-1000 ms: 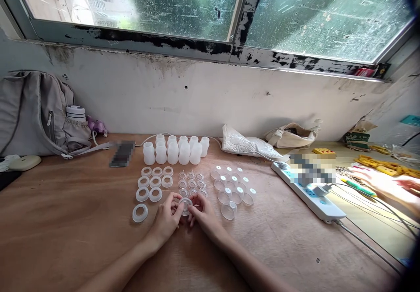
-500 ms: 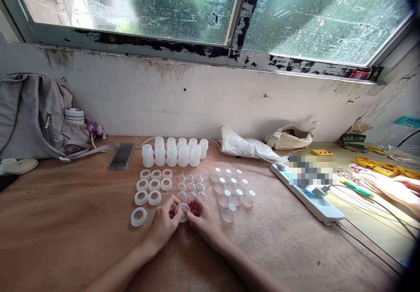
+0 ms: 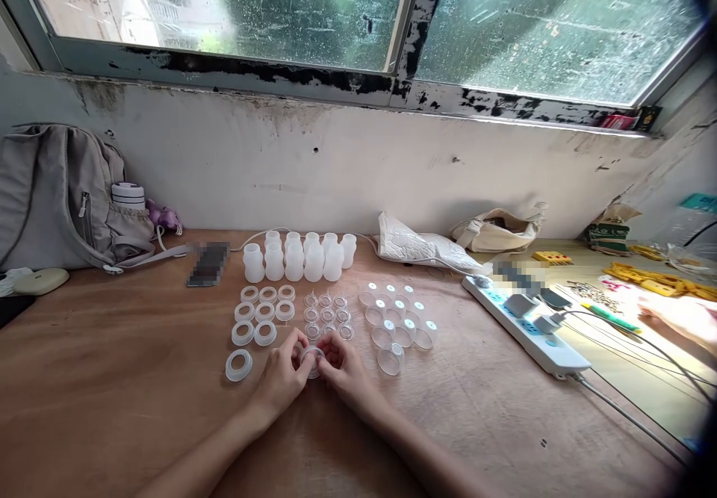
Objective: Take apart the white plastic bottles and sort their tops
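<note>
My left hand (image 3: 285, 367) and my right hand (image 3: 343, 363) meet at the front middle of the table, fingers pinched on opposite sides of a clear round ring (image 3: 314, 367). The thumbs and fingertips cover part of its rim. Just beyond my hands lie rows of small clear nipple-like pieces (image 3: 326, 315) with round flanges. To the left are several frosted screw rings (image 3: 267, 310), one of them set apart nearer to me (image 3: 238, 365). On the right sit several clear domed caps (image 3: 390, 361) with small white spots. Behind stand frosted white bottles (image 3: 294, 263), upright in rows.
A phone (image 3: 208, 264) and a grey backpack (image 3: 50, 199) are at the left. A white padded pouch (image 3: 420, 248), a cloth bag (image 3: 498, 231) and a power strip (image 3: 526, 330) with cords lie to the right. Another person's hand (image 3: 680, 319) shows at the far right.
The ring between my fingers has tilted slightly, its upper rim now standing more raised. Both hands stay in nearly the same place. The view has shifted a little.
</note>
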{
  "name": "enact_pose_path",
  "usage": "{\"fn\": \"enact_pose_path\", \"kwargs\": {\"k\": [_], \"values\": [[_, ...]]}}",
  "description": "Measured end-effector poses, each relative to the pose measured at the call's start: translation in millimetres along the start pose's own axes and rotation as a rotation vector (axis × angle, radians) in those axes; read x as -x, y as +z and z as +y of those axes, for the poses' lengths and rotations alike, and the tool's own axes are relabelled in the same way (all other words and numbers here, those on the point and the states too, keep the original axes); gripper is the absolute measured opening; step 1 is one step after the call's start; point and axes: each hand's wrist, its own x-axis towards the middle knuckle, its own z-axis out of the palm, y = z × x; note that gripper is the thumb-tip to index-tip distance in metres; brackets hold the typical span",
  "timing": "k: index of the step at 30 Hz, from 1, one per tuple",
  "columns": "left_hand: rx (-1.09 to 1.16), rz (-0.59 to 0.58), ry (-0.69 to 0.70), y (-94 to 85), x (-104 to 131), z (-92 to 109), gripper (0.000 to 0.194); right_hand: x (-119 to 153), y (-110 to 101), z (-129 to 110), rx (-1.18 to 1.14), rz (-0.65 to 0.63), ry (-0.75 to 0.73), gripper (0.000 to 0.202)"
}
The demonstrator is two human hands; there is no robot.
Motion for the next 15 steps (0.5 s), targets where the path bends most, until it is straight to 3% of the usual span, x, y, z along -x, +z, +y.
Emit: {"fn": "enact_pose_path", "kwargs": {"k": [7, 15], "values": [[0.093, -0.088, -0.032, -0.6, -1.1, -2.1, 0.015, 0.5, 0.2, -2.8, 0.002, -0.010, 0.017, 0.013], [0.106, -0.069, 0.032, 0.8, -1.1, -0.1, 0.014, -1.0, -3.8, 0.8, -0.084, 0.047, 0.035, 0.014]]}}
